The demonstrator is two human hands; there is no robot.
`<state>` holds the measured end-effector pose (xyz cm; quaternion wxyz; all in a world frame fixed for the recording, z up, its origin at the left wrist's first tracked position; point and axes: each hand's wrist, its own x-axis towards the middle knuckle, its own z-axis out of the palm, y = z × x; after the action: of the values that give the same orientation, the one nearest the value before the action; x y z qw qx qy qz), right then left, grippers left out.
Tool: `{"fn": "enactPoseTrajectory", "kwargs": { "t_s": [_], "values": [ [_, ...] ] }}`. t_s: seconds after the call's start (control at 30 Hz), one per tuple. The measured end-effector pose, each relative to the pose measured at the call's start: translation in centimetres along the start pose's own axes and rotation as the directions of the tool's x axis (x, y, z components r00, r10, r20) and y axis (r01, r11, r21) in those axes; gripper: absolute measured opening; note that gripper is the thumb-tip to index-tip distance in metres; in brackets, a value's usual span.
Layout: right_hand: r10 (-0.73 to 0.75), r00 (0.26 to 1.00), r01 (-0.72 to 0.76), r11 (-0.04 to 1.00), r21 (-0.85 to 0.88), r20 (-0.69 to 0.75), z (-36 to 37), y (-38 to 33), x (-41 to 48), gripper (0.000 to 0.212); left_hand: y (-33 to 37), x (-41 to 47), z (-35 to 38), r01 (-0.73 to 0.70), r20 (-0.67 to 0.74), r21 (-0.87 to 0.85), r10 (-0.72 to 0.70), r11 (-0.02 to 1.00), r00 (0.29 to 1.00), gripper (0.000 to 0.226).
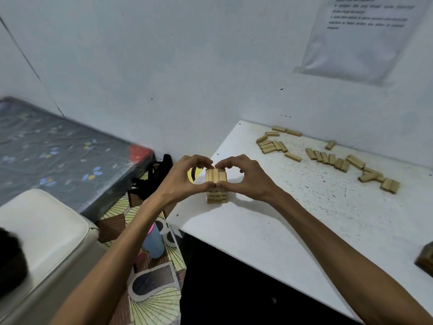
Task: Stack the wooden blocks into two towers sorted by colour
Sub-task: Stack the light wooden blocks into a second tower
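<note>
Both my hands grasp the tower [216, 187] of pale wooden blocks, which stands between them near the table's left edge. My left hand [182, 178] curls round its top layer from the left, forefinger on the far side and thumb on the near side. My right hand [247, 180] does the same from the right, so my forefingers nearly meet at the far edge and my thumbs at the near one. That top layer is three blocks lying side by side. Below my thumbs more layers show, down to the white, speckled table [257, 235].

Beyond my right hand and off to its right, loose blocks [328, 158] of the same pale wood lie scattered along the wall, well apart from the tower, some in short rows. Far to the right of my right forearm sits a darker brown thing [427, 260], mostly cut off; I cannot tell what it is.

Left of my left hand, down on the patterned floor, is a black bag [152, 181]. Just beside my left forearm stands a blue bottle [153, 243] with a pink top. Further left lies a dark flowered mattress [58, 146].
</note>
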<state>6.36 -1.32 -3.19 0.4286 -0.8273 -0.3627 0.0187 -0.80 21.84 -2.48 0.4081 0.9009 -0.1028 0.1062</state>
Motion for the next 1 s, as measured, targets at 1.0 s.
{"fn": "enactPoseTrajectory", "kwargs": {
  "t_s": [1.0],
  "values": [
    [0.006,1.0,-0.005,1.0,-0.026,0.013,0.0,0.38,-0.33,0.043,-0.78,0.1,0.53,0.006,-0.012,0.037,-0.006,0.999,1.0,0.056]
  ]
}}
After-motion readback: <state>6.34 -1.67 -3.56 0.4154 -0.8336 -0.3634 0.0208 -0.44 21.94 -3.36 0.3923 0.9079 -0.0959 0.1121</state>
